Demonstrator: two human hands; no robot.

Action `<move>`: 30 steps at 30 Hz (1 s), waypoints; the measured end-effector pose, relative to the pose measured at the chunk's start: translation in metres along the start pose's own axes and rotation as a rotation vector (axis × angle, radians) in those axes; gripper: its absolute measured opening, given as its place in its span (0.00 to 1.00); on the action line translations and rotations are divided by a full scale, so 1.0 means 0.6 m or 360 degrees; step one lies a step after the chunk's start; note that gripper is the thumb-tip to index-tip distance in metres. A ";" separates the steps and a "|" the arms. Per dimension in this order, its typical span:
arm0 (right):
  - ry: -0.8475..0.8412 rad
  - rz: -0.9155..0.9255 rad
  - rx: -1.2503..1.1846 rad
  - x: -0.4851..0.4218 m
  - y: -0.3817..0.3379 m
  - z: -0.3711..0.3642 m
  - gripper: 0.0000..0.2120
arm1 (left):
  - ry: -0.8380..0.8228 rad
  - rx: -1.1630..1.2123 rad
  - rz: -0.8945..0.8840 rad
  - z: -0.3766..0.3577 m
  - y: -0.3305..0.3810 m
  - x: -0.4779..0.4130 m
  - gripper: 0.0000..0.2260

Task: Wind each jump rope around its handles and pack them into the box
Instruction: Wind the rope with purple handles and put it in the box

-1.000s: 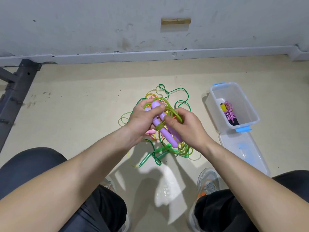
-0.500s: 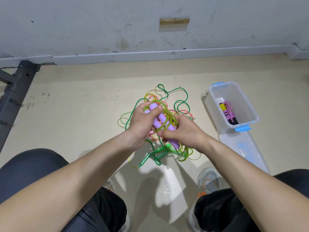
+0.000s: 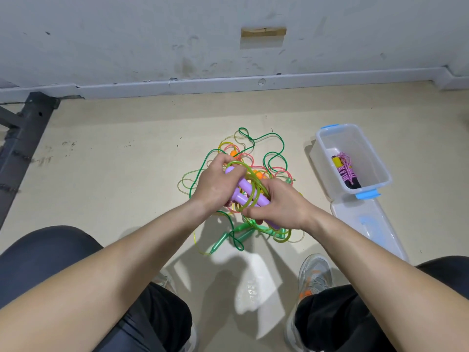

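Observation:
Two purple handles [image 3: 245, 191] lie side by side with yellow-green cord looped round them. My left hand [image 3: 217, 184] grips their upper ends. My right hand [image 3: 281, 204] holds the lower ends and the cord against them. Under both hands a tangle of jump ropes [image 3: 256, 148] lies on the floor: dark green, pink and yellow cords, orange handles, and green handles [image 3: 223, 240] near my knees. The clear box [image 3: 370, 148] with blue clips stands to the right, holding one wound pink rope [image 3: 346, 171] with yellow and black handles.
The box's clear lid [image 3: 368, 224] lies flat on the floor just in front of the box. A dark metal frame [image 3: 22, 138] stands at the left. The wall and its skirting [image 3: 228, 82] run across the back. My knees and shoes frame the bottom.
Both hands have turned the purple handles a little and drawn the yellow-green cord further round them; my right hand has closed lower over the handle ends.

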State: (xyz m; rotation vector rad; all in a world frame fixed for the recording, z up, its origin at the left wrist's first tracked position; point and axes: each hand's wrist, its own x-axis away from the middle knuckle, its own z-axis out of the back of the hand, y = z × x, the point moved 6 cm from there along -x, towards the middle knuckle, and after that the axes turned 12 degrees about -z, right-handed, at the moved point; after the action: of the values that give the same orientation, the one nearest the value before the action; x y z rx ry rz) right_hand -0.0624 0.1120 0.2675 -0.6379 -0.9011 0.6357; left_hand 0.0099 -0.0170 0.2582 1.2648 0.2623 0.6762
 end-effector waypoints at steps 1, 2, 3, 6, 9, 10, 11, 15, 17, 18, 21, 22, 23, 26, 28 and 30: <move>0.0010 -0.0004 0.0023 0.000 0.001 0.000 0.08 | -0.0018 -0.0030 -0.0028 -0.001 -0.001 -0.001 0.14; 0.0030 -0.0005 0.0064 -0.002 0.004 0.001 0.09 | -0.0026 -0.0074 -0.0056 -0.002 -0.002 0.000 0.16; 0.0052 -0.0004 0.0118 -0.005 0.007 0.000 0.10 | -0.0017 -0.0110 -0.0075 -0.002 -0.004 0.000 0.17; 0.0061 -0.0067 0.0222 -0.012 0.021 -0.001 0.18 | 0.0013 -0.0164 -0.0092 -0.002 -0.017 -0.003 0.13; 0.0150 -0.0171 0.0129 -0.021 0.036 0.016 0.29 | -0.0040 -0.0302 -0.0161 -0.001 -0.028 -0.006 0.09; 0.0152 -0.0194 0.0013 -0.024 0.038 0.022 0.29 | -0.0075 -0.0330 -0.0193 -0.001 -0.033 -0.005 0.09; 0.0144 -0.0193 -0.0086 -0.026 0.037 0.028 0.29 | -0.0110 -0.0364 -0.0221 -0.003 -0.037 -0.004 0.08; 0.0349 -0.0271 -0.0295 -0.038 0.052 0.055 0.24 | -0.0208 -0.0473 -0.0305 -0.014 -0.050 0.005 0.07; 0.0419 -0.0325 -0.0419 -0.041 0.060 0.062 0.21 | -0.0212 -0.0507 -0.0317 -0.020 -0.054 0.010 0.07; 0.0434 -0.0337 -0.0477 -0.041 0.060 0.062 0.21 | -0.0220 -0.0530 -0.0319 -0.022 -0.056 0.013 0.08; 0.0463 -0.0340 -0.0609 -0.041 0.060 0.059 0.24 | -0.0310 -0.0589 -0.0341 -0.035 -0.057 0.022 0.07; 0.0458 -0.0320 -0.0628 -0.041 0.057 0.057 0.22 | -0.0341 -0.0613 -0.0365 -0.040 -0.054 0.028 0.07; 0.0444 -0.0301 -0.0644 -0.040 0.053 0.055 0.22 | -0.0364 -0.0636 -0.0389 -0.046 -0.051 0.035 0.07; 0.0471 -0.0297 -0.0849 -0.042 0.052 0.060 0.24 | -0.0365 -0.0633 -0.0469 -0.059 -0.038 0.049 0.08; 0.0498 -0.0317 -0.0999 -0.041 0.048 0.071 0.24 | -0.0352 -0.0583 -0.0542 -0.061 -0.024 0.053 0.08; 0.0525 -0.0316 -0.1027 -0.041 0.047 0.080 0.24 | -0.0355 -0.0484 -0.0598 -0.061 -0.012 0.055 0.08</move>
State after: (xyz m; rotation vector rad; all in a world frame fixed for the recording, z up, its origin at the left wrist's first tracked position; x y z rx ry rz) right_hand -0.1214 0.1235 0.2572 -1.1739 -0.8394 0.0382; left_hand 0.0181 0.0307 0.2463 0.9538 0.1966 0.2377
